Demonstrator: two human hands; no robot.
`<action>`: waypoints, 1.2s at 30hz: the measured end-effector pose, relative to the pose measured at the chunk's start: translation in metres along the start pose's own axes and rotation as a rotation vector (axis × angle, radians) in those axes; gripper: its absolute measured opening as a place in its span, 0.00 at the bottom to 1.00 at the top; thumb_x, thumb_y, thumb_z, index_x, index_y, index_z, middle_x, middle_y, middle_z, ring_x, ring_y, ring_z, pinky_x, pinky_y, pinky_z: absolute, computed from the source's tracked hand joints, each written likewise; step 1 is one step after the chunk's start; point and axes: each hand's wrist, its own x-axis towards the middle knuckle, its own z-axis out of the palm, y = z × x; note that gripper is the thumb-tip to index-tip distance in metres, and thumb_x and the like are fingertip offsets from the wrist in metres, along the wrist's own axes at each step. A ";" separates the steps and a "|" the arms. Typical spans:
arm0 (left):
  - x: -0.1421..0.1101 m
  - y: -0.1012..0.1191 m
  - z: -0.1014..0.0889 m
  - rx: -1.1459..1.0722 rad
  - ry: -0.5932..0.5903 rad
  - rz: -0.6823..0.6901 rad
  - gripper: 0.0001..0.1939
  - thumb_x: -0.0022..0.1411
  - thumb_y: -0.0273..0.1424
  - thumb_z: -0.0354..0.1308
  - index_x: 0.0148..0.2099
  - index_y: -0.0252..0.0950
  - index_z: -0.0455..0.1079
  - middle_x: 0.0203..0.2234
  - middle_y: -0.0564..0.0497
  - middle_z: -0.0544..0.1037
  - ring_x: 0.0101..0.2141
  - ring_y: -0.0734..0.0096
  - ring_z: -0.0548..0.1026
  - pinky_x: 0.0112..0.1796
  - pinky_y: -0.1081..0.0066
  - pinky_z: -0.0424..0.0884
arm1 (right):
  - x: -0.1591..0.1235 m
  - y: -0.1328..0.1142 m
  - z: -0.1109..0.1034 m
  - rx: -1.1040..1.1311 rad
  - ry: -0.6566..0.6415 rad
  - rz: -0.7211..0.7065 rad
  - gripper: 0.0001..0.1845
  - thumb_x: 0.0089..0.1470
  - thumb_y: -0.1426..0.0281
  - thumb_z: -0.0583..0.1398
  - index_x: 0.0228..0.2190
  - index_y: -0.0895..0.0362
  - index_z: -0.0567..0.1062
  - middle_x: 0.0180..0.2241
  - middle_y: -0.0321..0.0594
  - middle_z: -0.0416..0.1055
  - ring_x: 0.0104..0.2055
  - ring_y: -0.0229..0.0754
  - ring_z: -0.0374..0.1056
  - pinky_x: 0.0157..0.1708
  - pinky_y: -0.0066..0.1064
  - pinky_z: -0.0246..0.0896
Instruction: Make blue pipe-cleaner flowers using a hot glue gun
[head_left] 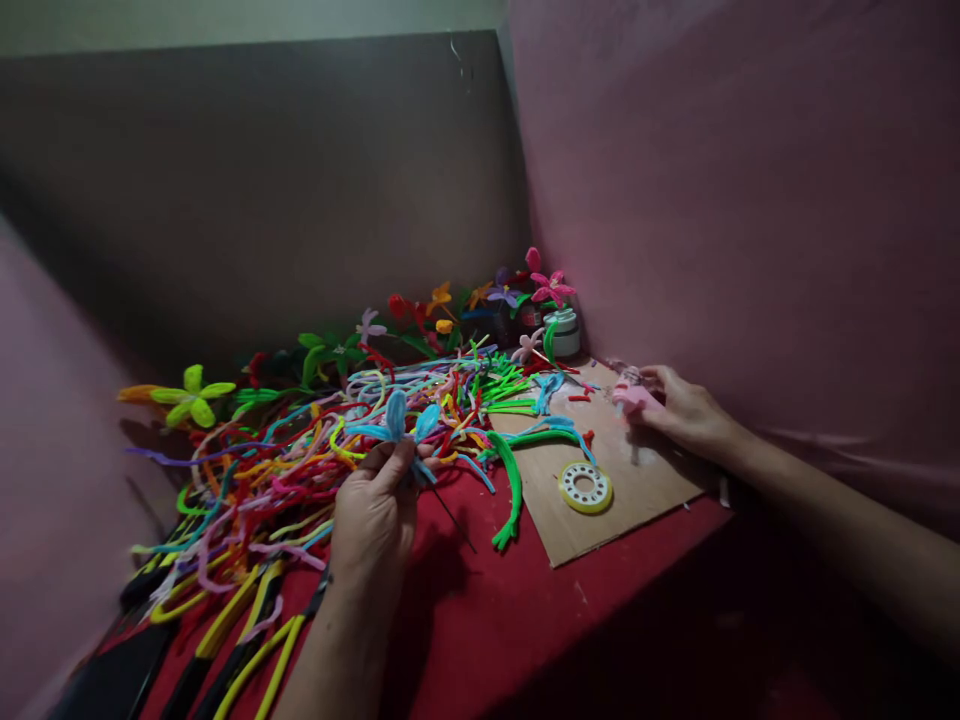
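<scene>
Blue flower [396, 412], probably light, soft and best held at its base, is pinched in the left hand [377, 503] inside the tabletop's [457, 610] front edge, the right hand [681, 408] clasping a pink tool [636, 398].

The scene is dim, its light source out of view. The pink wall [750, 200] beyond the right edge of the table [540, 610] catches a soft, muted glow, while the grey panel [300, 180] behind the far edge darkens toward its lower left. The left hand [379, 490] throws a soft shadow onto the table, whose near right side drops almost to black. Fine detail on the pink tool [636, 399] in the right hand [679, 412] is smeared, and wide-angle stretch seems to lengthen the right forearm [840, 520].
</scene>
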 end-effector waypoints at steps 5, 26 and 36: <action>0.000 -0.002 0.001 0.011 -0.036 -0.020 0.03 0.46 0.21 0.63 0.26 0.28 0.71 0.18 0.49 0.75 0.20 0.76 0.72 0.24 0.78 0.72 | -0.018 0.008 -0.009 -0.400 -0.072 -0.030 0.29 0.49 0.56 0.55 0.48 0.61 0.67 0.35 0.52 0.72 0.37 0.55 0.69 0.31 0.38 0.61; -0.004 -0.001 0.003 0.023 -0.028 -0.029 0.07 0.42 0.24 0.66 0.26 0.29 0.71 0.18 0.51 0.74 0.20 0.76 0.72 0.23 0.78 0.71 | -0.068 0.022 -0.012 -0.139 -0.146 -0.535 0.18 0.52 0.62 0.56 0.46 0.51 0.70 0.49 0.45 0.68 0.55 0.53 0.59 0.50 0.47 0.60; -0.012 0.001 0.002 -0.030 -0.203 -0.140 0.12 0.39 0.28 0.69 0.26 0.31 0.71 0.19 0.52 0.74 0.20 0.77 0.72 0.22 0.78 0.70 | -0.050 -0.119 -0.025 0.389 -0.146 -0.468 0.10 0.51 0.61 0.57 0.31 0.50 0.77 0.32 0.41 0.74 0.36 0.47 0.69 0.36 0.39 0.64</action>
